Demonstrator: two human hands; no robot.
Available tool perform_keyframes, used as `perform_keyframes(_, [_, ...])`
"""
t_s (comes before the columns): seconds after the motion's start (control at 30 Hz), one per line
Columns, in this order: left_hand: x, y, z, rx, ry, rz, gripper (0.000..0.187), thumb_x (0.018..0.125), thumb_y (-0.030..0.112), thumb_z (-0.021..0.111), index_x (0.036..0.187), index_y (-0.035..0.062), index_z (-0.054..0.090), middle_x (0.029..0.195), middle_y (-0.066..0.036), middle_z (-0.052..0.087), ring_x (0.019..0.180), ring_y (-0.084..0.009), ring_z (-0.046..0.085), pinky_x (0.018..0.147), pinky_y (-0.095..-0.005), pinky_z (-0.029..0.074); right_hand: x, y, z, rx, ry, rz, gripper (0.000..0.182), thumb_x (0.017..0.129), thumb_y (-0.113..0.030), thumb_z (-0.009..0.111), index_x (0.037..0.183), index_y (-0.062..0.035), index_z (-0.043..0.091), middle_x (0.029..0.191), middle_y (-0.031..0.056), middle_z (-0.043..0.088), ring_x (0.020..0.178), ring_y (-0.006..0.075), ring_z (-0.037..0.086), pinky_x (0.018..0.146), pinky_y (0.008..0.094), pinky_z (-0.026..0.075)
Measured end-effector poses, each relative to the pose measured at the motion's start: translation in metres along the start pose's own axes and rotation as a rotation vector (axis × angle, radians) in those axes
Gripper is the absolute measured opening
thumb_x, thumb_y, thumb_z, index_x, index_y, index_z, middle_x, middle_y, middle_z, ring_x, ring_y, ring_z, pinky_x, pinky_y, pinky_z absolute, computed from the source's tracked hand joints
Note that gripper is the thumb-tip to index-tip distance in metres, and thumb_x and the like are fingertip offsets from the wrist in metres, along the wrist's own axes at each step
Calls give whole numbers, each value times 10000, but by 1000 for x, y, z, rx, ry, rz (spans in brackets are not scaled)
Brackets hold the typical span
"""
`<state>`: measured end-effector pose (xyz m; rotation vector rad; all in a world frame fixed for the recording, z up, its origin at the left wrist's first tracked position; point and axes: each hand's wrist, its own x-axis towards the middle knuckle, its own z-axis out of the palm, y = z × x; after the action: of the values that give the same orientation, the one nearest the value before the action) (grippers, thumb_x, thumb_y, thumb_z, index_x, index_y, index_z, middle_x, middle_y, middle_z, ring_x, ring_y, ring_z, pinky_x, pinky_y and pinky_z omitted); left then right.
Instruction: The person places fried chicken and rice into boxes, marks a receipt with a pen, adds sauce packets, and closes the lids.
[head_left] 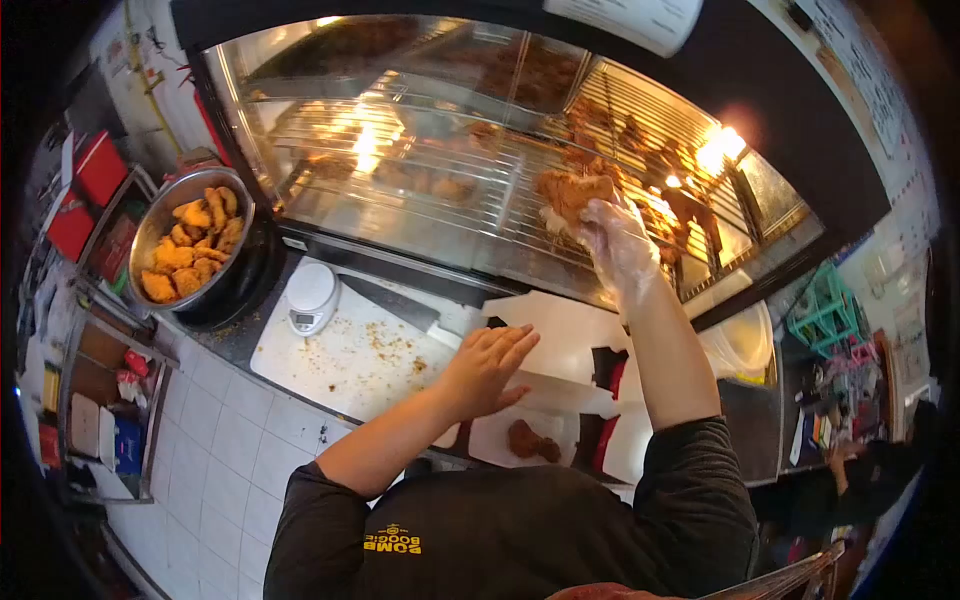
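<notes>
My right hand (pixel 615 245), in a clear plastic glove, grips a piece of fried chicken (pixel 575 197) at the open side of the lit display cabinet (pixel 480 262). My left hand (pixel 490 368) is bare, its fingers stretched out and holding nothing, above the edge between the cutting board and an open white takeaway box (pixel 545 335). Inside the box's lower tray lies a brown chicken piece (pixel 532 442). More roasted chicken (pixel 690 205) sits on the wire racks behind my right hand.
A white cutting board (pixel 370 360) with crumbs holds a kitchen scale (pixel 312 298) and a large knife (pixel 395 308). At left stands a metal pot (pixel 150 215) of fried pieces. Another white box (pixel 628 440) is at right, near a plastic tub (pixel 745 340). A person's arm (pixel 840 465) shows far right.
</notes>
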<state>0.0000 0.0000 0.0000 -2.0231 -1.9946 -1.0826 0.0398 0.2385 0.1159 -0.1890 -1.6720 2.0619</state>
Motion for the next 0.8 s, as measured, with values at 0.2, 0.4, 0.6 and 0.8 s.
perform_keyframes(0.2, [-24,9,32,30,-178,54,277,711,103,638,987,100,619,944,-23,622,858,-211,585,769,-349,433,-107,0,-53,321,31,231,298,837,-149,601,1081,13,543,1026,153,606,968,261,604,892,390,484])
perform_keyframes(0.4, [-50,31,28,20,-216,110,281,756,141,524,1024,103,601,1018,-26,597,917,-205,550,827,-356,403,-147,38,-79,-299,-238,604,315,769,-136,645,1042,6,577,955,108,629,920,207,602,797,316,489])
perform_keyframes(0.6, [-51,34,31,65,-177,64,308,749,136,536,1048,104,601,1019,-14,596,925,-205,540,836,-359,401,-142,146,-98,-1635,-647,577,412,808,-294,611,1112,-22,556,1076,97,612,910,276,614,796,329,498])
perform_keyframes(0.8, [-49,33,35,85,-132,9,319,725,134,570,1040,107,608,978,-3,600,926,-197,541,827,-359,400,-149,137,-86,-1674,-816,426,509,798,-316,541,1219,-32,506,1270,125,502,1184,266,464,980,353,388])
